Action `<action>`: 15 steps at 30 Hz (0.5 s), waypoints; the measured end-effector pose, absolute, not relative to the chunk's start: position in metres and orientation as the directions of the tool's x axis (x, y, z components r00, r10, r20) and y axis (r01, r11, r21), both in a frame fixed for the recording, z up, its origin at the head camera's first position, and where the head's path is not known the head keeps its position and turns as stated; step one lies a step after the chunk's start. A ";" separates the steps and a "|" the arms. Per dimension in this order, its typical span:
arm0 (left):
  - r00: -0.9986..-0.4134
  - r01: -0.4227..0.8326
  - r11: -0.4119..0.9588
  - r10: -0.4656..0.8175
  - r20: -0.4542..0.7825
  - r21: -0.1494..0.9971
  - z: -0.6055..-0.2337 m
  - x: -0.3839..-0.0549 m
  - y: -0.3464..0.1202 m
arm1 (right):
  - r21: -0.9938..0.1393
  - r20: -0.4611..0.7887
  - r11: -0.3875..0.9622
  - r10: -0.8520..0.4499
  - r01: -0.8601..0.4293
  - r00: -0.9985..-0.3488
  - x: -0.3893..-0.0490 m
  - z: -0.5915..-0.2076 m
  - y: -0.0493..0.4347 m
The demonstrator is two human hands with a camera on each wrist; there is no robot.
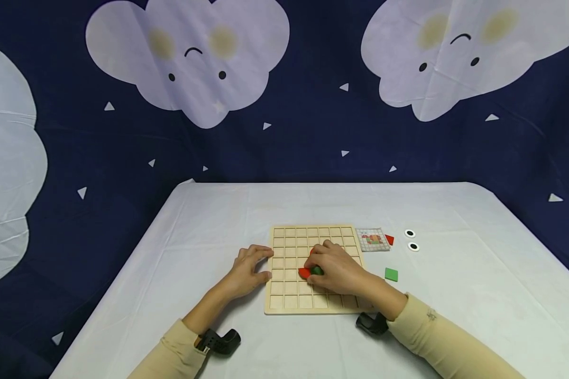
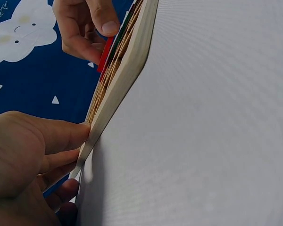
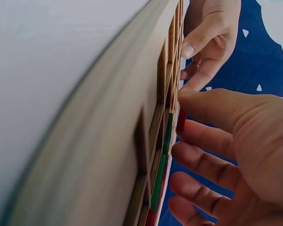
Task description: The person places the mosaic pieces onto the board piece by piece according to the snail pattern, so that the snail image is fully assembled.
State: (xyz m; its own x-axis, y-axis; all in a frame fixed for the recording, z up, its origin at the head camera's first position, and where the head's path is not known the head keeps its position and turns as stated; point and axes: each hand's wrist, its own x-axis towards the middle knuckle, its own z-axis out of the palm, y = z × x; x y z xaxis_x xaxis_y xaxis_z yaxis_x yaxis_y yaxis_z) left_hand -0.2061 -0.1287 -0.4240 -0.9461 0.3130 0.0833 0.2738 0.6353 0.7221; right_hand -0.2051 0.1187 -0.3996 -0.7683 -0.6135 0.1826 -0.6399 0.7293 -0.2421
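Observation:
A wooden grid board [image 1: 284, 301] lies on the white table, with square cells divided by thin strips. My right hand [image 1: 339, 268] is over its middle; thumb and index finger pinch a red piece [image 3: 181, 120], seen edge-on in the right wrist view. Green pieces [image 3: 158, 181] sit in the board's cells close by. Another bit of red [image 1: 312, 251] shows beside the right fingers, mostly covered. At the board's left edge, my left hand [image 1: 246, 271] rests with thumb and fingertips touching the rim, fingers fairly straight.
Right of the board lies a small pattern card [image 1: 372, 240] with a red piece [image 1: 390, 239] partly under it. Two white round pieces with black centres [image 1: 410, 233] lie farther right. A green square [image 1: 391, 275] is nearer the right forearm.

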 end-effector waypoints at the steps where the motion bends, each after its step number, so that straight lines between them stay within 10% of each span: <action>1: -0.946 0.272 0.635 0.312 0.081 0.723 -0.424 -0.206 -0.129 | -0.240 0.181 0.733 -0.610 -0.637 -0.771 -0.205 -0.400 0.118; 15: -0.947 0.271 0.637 0.312 0.080 0.721 -0.425 -0.206 -0.129 | -0.221 0.198 0.735 -0.611 -0.642 -0.767 -0.208 -0.403 0.117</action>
